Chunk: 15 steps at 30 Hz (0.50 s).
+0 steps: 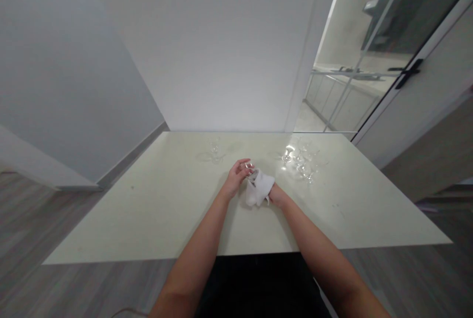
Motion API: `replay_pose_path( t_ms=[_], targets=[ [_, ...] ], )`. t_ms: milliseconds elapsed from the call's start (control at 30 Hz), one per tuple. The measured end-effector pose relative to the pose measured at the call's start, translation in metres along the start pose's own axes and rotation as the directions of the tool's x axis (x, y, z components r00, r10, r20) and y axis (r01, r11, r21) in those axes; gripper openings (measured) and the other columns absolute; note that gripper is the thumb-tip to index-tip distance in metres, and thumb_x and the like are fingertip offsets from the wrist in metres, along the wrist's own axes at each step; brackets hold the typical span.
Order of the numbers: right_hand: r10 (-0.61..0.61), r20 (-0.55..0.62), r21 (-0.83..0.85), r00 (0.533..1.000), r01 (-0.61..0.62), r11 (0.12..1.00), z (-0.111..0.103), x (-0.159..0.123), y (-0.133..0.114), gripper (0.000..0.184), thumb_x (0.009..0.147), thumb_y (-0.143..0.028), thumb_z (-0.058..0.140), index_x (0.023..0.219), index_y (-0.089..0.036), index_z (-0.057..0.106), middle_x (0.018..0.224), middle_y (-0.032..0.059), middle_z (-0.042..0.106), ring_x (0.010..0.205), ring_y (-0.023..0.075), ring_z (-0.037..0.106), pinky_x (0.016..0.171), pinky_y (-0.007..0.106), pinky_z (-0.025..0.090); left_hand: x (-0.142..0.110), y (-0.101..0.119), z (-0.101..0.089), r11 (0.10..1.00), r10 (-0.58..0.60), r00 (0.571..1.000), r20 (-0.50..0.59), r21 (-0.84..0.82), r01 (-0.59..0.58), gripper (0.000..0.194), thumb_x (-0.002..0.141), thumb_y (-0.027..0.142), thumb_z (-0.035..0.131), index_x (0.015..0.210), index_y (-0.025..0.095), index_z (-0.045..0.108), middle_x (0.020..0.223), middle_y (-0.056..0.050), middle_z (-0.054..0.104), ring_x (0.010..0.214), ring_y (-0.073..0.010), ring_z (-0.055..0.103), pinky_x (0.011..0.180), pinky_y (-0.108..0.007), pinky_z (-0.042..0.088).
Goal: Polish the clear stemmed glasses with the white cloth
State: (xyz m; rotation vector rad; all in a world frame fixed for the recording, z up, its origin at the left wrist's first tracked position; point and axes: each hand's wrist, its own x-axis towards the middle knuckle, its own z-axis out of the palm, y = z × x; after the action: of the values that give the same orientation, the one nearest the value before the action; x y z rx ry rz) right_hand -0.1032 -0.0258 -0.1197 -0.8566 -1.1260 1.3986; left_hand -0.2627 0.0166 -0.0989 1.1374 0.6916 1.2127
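Observation:
Near the middle of the table, my left hand (235, 176) has its fingers closed round a clear glass (253, 175), which lies tilted between my two hands. My right hand (275, 194) is wrapped in a white cloth (257, 191) and presses it against the glass. The cloth hides most of the right fingers and the far part of the glass. One clear stemmed glass (215, 150) stands apart, behind and to the left of my hands. Several more clear glasses (305, 165) stand grouped behind and to the right.
A pale table (148, 209) stretches out on both sides, its back edge against a white wall (221, 52). To the right are a glazed door with a black handle (408, 71) and a room seen through the panes. Grey wood-look floor (48, 224) surrounds the table.

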Motion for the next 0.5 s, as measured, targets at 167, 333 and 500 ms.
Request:
replay_pose_path(
  t_ms=[167,333,500],
  targets=[
    [-0.003,0.012,0.068,1.000,0.002,0.998,0.0042,0.0009,0.0017,0.026,0.070,-0.035,0.073,0.089,-0.019,0.072,0.097,0.0054,0.075,0.100,0.0235,0.067,0.097,0.039,0.051,-0.0011,0.0022,0.0013,0.999,-0.031,0.999,0.021,-0.031,0.032,0.055,0.066,0.046,0.082,0.109,0.018,0.061,0.108,-0.008,0.070,0.090,-0.0170,0.066,0.079,-0.029,0.049],
    [0.101,0.062,0.128,0.993,-0.108,0.986,-0.0001,-0.0017,-0.0008,0.031,0.069,-0.043,0.074,0.088,-0.019,0.072,0.096,0.0063,0.075,0.100,0.0252,0.067,0.092,0.038,0.053,-0.0028,0.0014,0.0024,0.998,-0.052,0.997,0.048,0.023,0.051,0.056,0.064,0.042,0.083,0.111,0.018,0.064,0.105,-0.008,0.071,0.094,-0.0197,0.066,0.083,-0.031,0.049],
    [0.082,0.087,0.083,0.993,-0.090,0.993,0.0022,0.0004,-0.0057,0.038,0.077,-0.051,0.064,0.095,-0.019,0.071,0.094,0.0083,0.075,0.097,0.0278,0.069,0.088,0.042,0.055,-0.0030,0.0005,0.0034,0.999,-0.008,0.997,0.075,-0.033,0.011,0.064,0.064,0.044,0.084,0.119,0.018,0.063,0.113,-0.011,0.069,0.101,-0.0221,0.065,0.088,-0.033,0.048]
  ],
)
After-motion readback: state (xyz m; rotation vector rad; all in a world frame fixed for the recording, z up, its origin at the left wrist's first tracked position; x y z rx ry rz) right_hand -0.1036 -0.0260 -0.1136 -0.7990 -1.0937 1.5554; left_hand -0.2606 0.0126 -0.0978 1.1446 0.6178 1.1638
